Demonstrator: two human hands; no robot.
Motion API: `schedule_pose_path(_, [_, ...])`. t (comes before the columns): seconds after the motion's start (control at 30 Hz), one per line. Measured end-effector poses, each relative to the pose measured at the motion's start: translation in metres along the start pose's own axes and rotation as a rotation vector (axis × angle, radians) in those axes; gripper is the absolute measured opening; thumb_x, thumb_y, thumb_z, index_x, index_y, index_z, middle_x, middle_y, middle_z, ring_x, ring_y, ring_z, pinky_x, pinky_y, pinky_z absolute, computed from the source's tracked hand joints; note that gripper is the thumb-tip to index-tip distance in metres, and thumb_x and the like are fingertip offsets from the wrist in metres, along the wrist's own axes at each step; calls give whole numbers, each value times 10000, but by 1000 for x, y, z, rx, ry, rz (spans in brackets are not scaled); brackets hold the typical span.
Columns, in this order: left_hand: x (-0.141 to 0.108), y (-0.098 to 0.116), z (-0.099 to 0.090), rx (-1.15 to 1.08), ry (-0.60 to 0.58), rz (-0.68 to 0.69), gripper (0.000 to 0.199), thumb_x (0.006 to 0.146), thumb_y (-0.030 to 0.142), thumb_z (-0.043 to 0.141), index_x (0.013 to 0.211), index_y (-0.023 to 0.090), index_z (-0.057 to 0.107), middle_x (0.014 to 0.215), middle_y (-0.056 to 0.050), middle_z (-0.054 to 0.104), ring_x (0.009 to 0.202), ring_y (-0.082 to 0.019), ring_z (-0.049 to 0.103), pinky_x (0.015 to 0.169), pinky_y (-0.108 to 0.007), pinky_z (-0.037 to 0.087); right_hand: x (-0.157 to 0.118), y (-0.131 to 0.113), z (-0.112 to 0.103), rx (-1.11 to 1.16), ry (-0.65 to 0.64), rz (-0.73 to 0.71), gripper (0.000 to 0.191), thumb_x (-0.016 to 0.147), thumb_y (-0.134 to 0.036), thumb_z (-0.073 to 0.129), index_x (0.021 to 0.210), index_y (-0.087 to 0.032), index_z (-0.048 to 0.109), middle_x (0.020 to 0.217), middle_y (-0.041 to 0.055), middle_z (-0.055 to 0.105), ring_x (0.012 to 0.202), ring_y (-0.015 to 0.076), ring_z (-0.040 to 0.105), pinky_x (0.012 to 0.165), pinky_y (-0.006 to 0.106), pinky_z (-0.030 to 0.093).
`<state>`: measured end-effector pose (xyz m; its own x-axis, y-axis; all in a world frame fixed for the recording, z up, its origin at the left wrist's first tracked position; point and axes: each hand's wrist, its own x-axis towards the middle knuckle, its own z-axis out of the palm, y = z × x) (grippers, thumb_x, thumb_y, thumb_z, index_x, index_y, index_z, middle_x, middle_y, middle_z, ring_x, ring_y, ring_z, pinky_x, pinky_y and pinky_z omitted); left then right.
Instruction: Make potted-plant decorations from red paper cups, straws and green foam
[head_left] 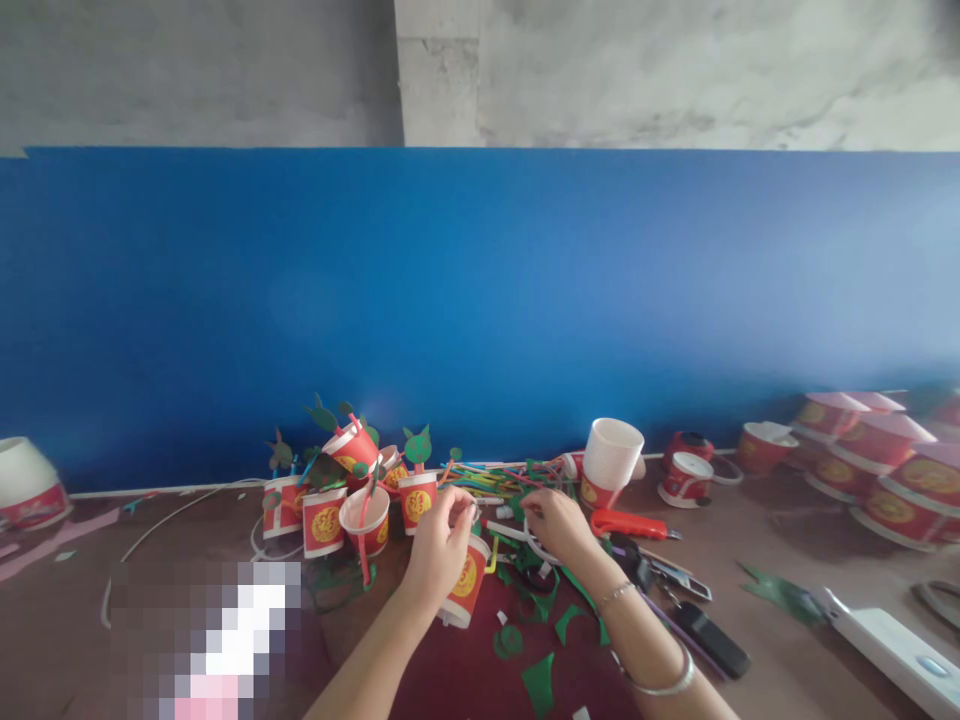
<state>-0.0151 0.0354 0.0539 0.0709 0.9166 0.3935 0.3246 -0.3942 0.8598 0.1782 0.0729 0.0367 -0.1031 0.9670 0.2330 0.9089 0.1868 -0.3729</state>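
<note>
Near the middle of the table, my left hand (444, 545) is closed in a pinch above a red paper cup (463, 585) with a yellow emblem; what its fingers hold is too small to name. A bent yellow straw (492, 556) sticks out beside that cup's rim. To the right, my right hand (559, 522) bends its fingers down over green scraps and a white loop, its fingertips partly hidden. Between the hands lie small white pieces and colourful straws (487, 480). Green paper cutouts (538, 684) are scattered below.
Decorated cups (324, 524) with green shapes crowd the left. Stacked white cups (613, 455), an orange-red cutter (630, 524), keys with a black fob (709, 638) and a white tool (892, 640) lie right. More red cups (896, 505) stand far right, before a blue panel (480, 300).
</note>
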Motion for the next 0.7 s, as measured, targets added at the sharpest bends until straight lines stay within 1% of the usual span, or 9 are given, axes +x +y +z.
schedule_pose_path(0.1, [1,-1,-1,38,29,9,114,844,260,455,783,204,534,773,-31,625,738,-184,610,703,-296,478,-3,-8,9,-27,-5,-43,225,783,-149,509,743,-220,718,897,54,695,957,225,579,805,298,395])
schedule_pose_path(0.17, [1,0,-2,30,46,-1,114,837,268,463,782,204,540,783,-37,633,749,-191,615,713,-306,480,-6,-13,13,-58,-11,-89,235,800,-156,498,753,-228,716,915,57,675,982,227,548,820,306,377])
schedule_pose_path(0.23, [2,-1,-3,9,57,-23,115,825,280,479,781,201,549,788,-44,642,756,-199,622,717,-315,483,-8,-16,17,-114,-7,-133,263,817,-141,468,851,-233,713,977,74,657,998,233,525,817,319,369])
schedule_pose_path(0.3, [3,-4,-2,-24,65,-52,121,810,293,497,781,194,560,790,-51,647,756,-204,626,713,-320,487,-8,-14,21,-177,-9,-159,330,821,-116,438,1004,-243,682,1123,87,617,1050,248,490,823,338,361])
schedule_pose_path(0.37, [4,-7,-2,-57,81,-78,140,798,310,514,783,183,571,790,-57,648,752,-206,627,708,-324,490,-8,-10,26,-215,-25,-148,405,819,-107,424,1134,-261,626,1278,83,537,1133,266,437,859,366,344])
schedule_pose_path(0.43, [5,-9,-2,-79,107,-92,166,790,330,525,785,173,577,788,-60,642,755,-207,623,707,-326,491,-8,-6,30,-231,-28,-116,416,821,-121,423,1163,-270,607,1349,76,479,1199,277,386,896,393,325])
schedule_pose_path(0.53, [7,-10,-3,-100,138,-115,200,785,359,540,789,163,585,789,-58,634,783,-211,617,722,-333,489,-7,-2,32,-236,7,-71,345,826,-149,432,1083,-236,645,1344,92,485,1234,286,360,918,416,317])
schedule_pose_path(0.7, [7,-8,-4,-194,180,-215,245,753,389,583,803,151,612,775,-55,660,773,-216,636,738,-350,493,-6,3,30,-248,4,24,319,792,-170,504,1082,-190,636,1328,133,497,1243,315,362,931,457,309])
